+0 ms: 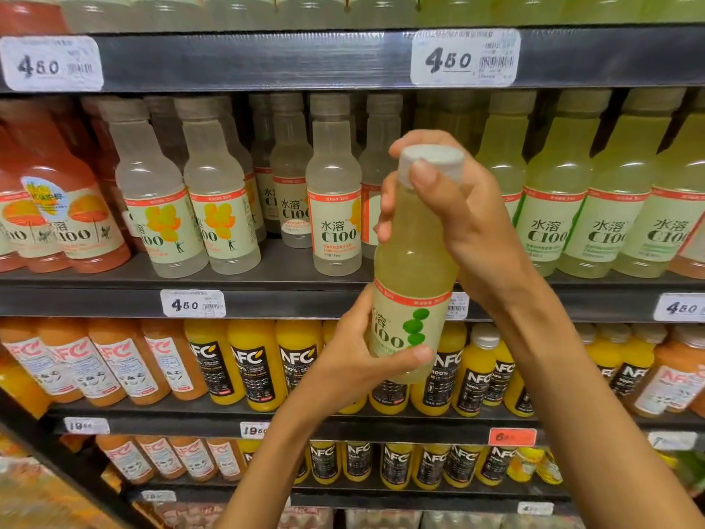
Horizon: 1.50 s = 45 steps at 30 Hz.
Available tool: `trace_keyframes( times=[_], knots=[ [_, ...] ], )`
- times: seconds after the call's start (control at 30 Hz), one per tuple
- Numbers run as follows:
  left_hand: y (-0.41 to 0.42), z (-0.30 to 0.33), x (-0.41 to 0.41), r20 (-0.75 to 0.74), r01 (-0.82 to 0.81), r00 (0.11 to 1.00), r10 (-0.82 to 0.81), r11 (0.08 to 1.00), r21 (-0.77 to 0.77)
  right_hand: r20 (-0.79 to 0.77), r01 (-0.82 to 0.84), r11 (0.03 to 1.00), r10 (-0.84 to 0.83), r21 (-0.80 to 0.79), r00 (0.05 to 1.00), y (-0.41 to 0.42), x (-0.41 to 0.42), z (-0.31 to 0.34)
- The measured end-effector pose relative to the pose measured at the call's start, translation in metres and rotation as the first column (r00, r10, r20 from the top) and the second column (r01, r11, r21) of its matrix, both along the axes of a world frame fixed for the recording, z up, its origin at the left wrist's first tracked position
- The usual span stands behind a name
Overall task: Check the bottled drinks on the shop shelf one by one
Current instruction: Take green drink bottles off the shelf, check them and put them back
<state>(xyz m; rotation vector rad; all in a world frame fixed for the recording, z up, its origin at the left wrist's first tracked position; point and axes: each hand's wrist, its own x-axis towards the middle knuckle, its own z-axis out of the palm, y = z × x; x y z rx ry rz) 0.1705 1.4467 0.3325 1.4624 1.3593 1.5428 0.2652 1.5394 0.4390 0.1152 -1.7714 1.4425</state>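
A person holds one pale green bottle (414, 261) out in front of the shop shelf (267, 295), clear of the rows behind it. The left hand (354, 360) wraps around the lower part of the bottle, thumb lying across the label just under the green lime picture, fingers curled behind. The right hand (454, 208) comes over the top and grips the neck, its thumb pressed against the white cap (433, 162); the remaining fingers curl round the far side, so how firmly they close on the cap is hard to tell. The bottle stands nearly upright, tilted a little to the right at the top.

Behind it, on the middle shelf, stand clear lemon-label bottles (332, 208), with light green bottles (553, 208) to the right and red-orange ones (57, 208) to the left. The shelf below carries yellow juice bottles (259, 364) with black labels. White price tags (192, 303) are fixed along the shelf edges.
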Motion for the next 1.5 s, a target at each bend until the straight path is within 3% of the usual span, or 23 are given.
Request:
trace_keyframes(
  times=[0.17,0.33,0.53,0.73,0.9,1.0,1.1,1.2,1.27,1.33,1.4,1.5],
  knots=[
    [0.005,-0.006,-0.003,-0.086,-0.138,0.985,0.152,0.978,0.157,-0.054,-0.062,0.962,0.079,0.267,0.995,-0.007,0.019,-0.002],
    [0.007,-0.007,0.002,-0.05,-0.146,0.986,0.161,0.964,0.222,-0.046,-0.064,0.922,0.088,0.381,0.995,-0.009,0.028,0.0],
    [-0.004,-0.003,0.006,0.167,-0.01,0.986,-0.025,0.978,0.207,-0.122,-0.096,0.993,0.104,0.069,0.987,-0.001,0.02,0.001],
    [-0.012,-0.004,0.011,0.264,-0.058,0.964,0.035,0.995,0.083,0.028,-0.066,0.978,0.073,-0.196,0.997,0.008,0.0,-0.012],
    [-0.012,0.007,0.015,0.199,-0.143,0.973,0.118,0.983,0.117,0.03,0.116,0.97,-0.113,-0.212,0.993,0.007,-0.007,-0.013],
    [-0.01,0.008,0.013,0.235,-0.181,0.96,0.155,0.979,0.096,0.103,0.145,0.969,-0.127,-0.199,0.987,0.008,-0.008,-0.012],
    [-0.012,0.011,0.009,0.417,-0.013,0.909,-0.006,0.999,0.043,0.107,0.025,0.967,0.003,-0.253,0.994,0.015,-0.007,-0.007],
    [-0.012,0.016,0.01,0.575,0.257,0.777,-0.257,0.963,0.083,0.071,-0.141,0.921,0.178,-0.364,0.981,0.016,-0.011,-0.005],
    [-0.011,0.014,0.011,0.568,0.28,0.779,-0.266,0.958,0.065,0.035,-0.227,0.89,0.262,-0.395,0.965,0.013,-0.013,-0.003],
    [-0.01,0.01,0.007,0.485,0.144,0.864,-0.135,0.989,0.019,0.027,-0.225,0.901,0.253,-0.37,0.967,0.012,-0.01,-0.001],
    [-0.01,0.011,0.005,0.358,-0.049,0.933,0.05,0.999,-0.013,0.058,-0.12,0.949,0.143,-0.292,0.988,0.012,-0.007,0.002],
    [-0.007,0.017,0.01,0.231,-0.137,0.965,0.126,0.99,0.032,0.092,0.049,0.977,-0.031,-0.207,0.995,0.012,-0.007,0.006]
  ],
)
